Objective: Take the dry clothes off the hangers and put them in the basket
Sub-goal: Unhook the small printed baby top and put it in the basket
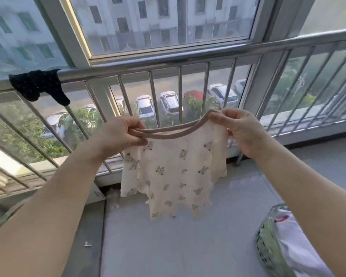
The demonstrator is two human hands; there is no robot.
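Holding: a small cream shirt (pixel 176 172) with a bear print, spread out in the air in front of the railing (pixel 168 58).
Head view, left hand (pixel 122 134): fingers curled, pinching the tan neckband at one end.
Head view, right hand (pixel 236 128): fingers curled, pinching the neckband at the other end; band stretched between both hands.
Shirt: hangs free below the hands, touching nothing else; no hanger visible on it.
Basket (pixel 268 246): green, on the floor at lower right, near the right forearm; pale laundry (pixel 296 242) already inside.
Black cloth (pixel 38 84): draped over the railing, far left, well apart from the hands.
Progress (judgement): this shirt is off its hanger but not yet in the basket; some items done; black cloth possibly left.
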